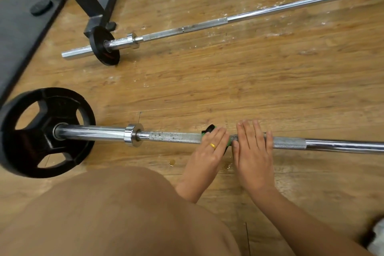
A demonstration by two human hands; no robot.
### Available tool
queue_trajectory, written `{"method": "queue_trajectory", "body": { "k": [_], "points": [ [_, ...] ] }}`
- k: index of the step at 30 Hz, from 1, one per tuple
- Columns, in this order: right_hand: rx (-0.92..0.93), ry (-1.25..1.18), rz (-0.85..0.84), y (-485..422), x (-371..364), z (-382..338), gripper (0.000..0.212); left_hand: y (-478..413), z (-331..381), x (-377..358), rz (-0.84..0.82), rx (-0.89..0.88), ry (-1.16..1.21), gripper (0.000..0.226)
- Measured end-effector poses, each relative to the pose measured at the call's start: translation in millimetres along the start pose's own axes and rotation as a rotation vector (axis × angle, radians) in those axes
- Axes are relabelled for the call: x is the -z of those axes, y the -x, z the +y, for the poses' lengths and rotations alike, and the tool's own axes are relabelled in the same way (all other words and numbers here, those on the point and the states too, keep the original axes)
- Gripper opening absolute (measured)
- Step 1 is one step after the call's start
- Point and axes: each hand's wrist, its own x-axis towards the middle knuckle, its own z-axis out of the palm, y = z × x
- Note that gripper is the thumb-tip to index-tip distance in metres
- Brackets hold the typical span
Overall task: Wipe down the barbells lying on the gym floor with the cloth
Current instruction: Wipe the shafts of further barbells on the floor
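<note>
Green cloth (210,129) mostly hidden under left hand (207,150), barbell (176,137) cut off right

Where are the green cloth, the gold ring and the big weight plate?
green cloth (209,129), head view, its exposed dark-edged corner.
gold ring (212,146), head view, top of the band.
big weight plate (52,93), head view, its top rim.

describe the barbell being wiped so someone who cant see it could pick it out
Two barbells lie on the wooden floor. It is the nearer barbell, in front of the person's knee, with the left hand and right hand resting on its shaft. Unlike the far barbell with its small plate, it carries a big black plate with cut-outs and a green cloth.
</note>
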Motion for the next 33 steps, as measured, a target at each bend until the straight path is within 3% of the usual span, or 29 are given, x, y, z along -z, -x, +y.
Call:
{"method": "queue_trajectory", "body": {
  "k": [2,7,12,14,17,19,25,30,33],
  "points": [
    [-0.003,-0.004,-0.004,1.6,1.4,-1.1,0.052,2.6,-6.3,4.2,0.014,0.032,0.004,0.063],
    [-0.024,-0.005,-0.015,3.6,1.5,-2.7,0.054,4.8,-18.0,12.9,0.161,0.384,0.096,0.047],
    [-0.022,-0.015,-0.012,3.0,0.9,-2.0,0.053,0.7,-0.4,4.0,0.034,0.143,0.084,0.058],
    [-0.024,-0.015,-0.021,2.8,1.2,-2.8,0.054,-2.7,-7.2,10.2,0.02,0.171,0.112,0.056],
    [-0.04,-0.015,-0.038,2.1,1.4,-4.7,0.057,-10.5,-19.2,24.0,0.119,0.393,0.2,0.047],
    [-0.05,-0.018,-0.036,1.3,0.6,-4.9,0.056,-15.0,-20.7,24.5,0.149,0.446,0.199,0.044],
    [-0.053,-0.034,-0.017,-1.4,-0.9,-5.0,0.054,4.5,-13.2,4.2,0.04,0.116,0.07,0.061],
    [-0.05,-0.04,-0.034,-5.6,-2.0,-3.6,0.054,-5.2,-22.7,8.8,0.219,0.418,0.101,0.043],
    [-0.048,-0.033,-0.024,-10.9,-3.1,-2.2,0.053,-1.1,-5.7,-3.4,0.151,0.236,0.103,0.052]
  ]
}}
